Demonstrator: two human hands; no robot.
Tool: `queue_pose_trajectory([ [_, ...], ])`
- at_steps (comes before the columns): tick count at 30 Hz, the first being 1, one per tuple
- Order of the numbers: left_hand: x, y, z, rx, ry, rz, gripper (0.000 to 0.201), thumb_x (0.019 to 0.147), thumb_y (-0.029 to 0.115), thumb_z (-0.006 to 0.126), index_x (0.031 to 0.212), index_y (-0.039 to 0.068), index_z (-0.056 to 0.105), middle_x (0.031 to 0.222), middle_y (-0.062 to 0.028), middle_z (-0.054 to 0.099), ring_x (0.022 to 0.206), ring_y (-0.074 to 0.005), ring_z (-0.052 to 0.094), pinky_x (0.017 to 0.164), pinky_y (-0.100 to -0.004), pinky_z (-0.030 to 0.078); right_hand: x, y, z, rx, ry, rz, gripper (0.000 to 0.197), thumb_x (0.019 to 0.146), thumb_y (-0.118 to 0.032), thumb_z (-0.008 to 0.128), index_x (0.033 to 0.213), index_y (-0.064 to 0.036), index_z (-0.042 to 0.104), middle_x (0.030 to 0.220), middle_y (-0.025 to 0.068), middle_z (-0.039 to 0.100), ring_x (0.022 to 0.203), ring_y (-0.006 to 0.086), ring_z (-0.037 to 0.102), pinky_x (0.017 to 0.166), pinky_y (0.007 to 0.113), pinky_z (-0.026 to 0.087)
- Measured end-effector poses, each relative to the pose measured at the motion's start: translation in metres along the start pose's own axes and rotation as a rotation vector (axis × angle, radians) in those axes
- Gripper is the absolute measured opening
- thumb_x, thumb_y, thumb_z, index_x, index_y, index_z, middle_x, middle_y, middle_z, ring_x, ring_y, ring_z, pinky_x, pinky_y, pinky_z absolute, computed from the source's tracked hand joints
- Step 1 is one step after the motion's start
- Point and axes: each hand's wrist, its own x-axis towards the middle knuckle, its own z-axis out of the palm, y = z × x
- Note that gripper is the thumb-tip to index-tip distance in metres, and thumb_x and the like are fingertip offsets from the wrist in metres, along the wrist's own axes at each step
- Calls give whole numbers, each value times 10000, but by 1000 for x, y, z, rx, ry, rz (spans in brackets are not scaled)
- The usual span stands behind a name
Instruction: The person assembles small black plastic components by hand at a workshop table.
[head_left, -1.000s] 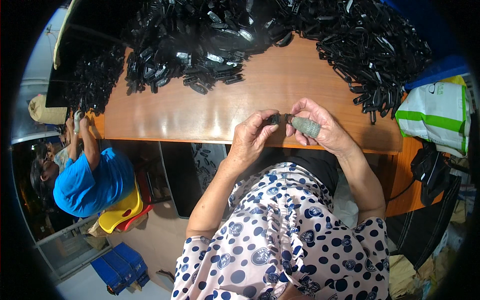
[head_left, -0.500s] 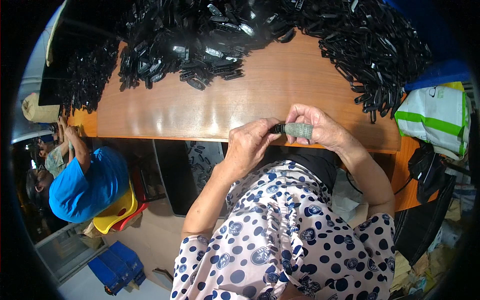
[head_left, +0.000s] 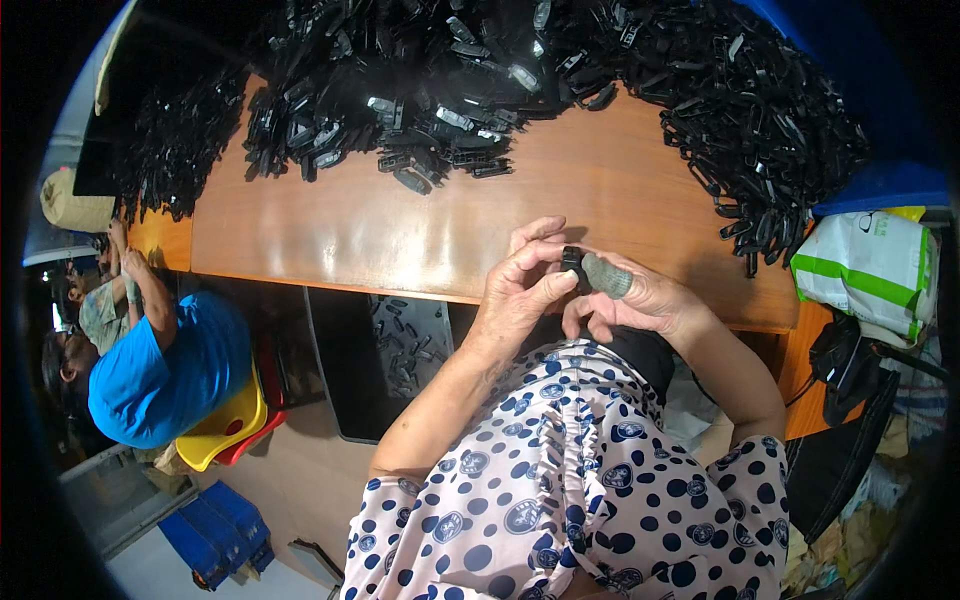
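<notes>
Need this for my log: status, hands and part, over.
Left hand pinches small black part. Right hand, grey finger sleeve on, close beside it. Black parts heaped farther back on table.

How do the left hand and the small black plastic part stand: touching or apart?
Touching. The head view shows the left hand pinching the small black plastic part, thumb tip against its lower end.

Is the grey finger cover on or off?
On: the cover sits over one digit of the right hand, near the black piece in the left hand.
</notes>
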Motion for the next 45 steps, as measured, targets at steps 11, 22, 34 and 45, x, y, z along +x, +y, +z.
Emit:
queue_pose_trajectory([
  [11, 4, 2, 11, -396, -26, -173, 337, 892, 248, 622, 1114, 0, 564, 1282, -140, 497, 564, -113, 535, 486, -258, 532, 12, 13, 10, -350, 163, -182, 298, 971, -292, 468, 1053, -24, 569, 767, 51, 624, 639, 106, 597, 532, 215, 455],
  [22, 61, 6, -76, 628, 505, 222, 150, 900, 86, 572, 1027, 7, 554, 922, -58, 580, 855, -115, 525, 777, -250, 441, -60, -82, -60, -2434, 1204, -299, 137, 780, -85, 588, 900, -21, 564, 904, 106, 529, 876, 267, 549, 689, 358, 512],
  [34, 75, 10, -82, 1269, 358, 266, 256, 804, 133, 665, 999, 28, 537, 955, -169, 533, 833, -364, 580, 706, -432, 471, -47, -78, -65, -962, 697, -552, 360, 887, -136, 575, 1194, 22, 473, 983, 120, 589, 854, 221, 605, 663, 317, 486],
  [45, 30, 29, -27, -207, 141, -162, 334, 921, 150, 562, 1245, 148, 481, 746, -2, 553, 557, -75, 505, 514, -189, 399, 2, -37, 13, -565, 406, -368, 338, 915, -217, 588, 1180, -36, 481, 917, 40, 615, 734, 71, 518, 655, 195, 437],
])
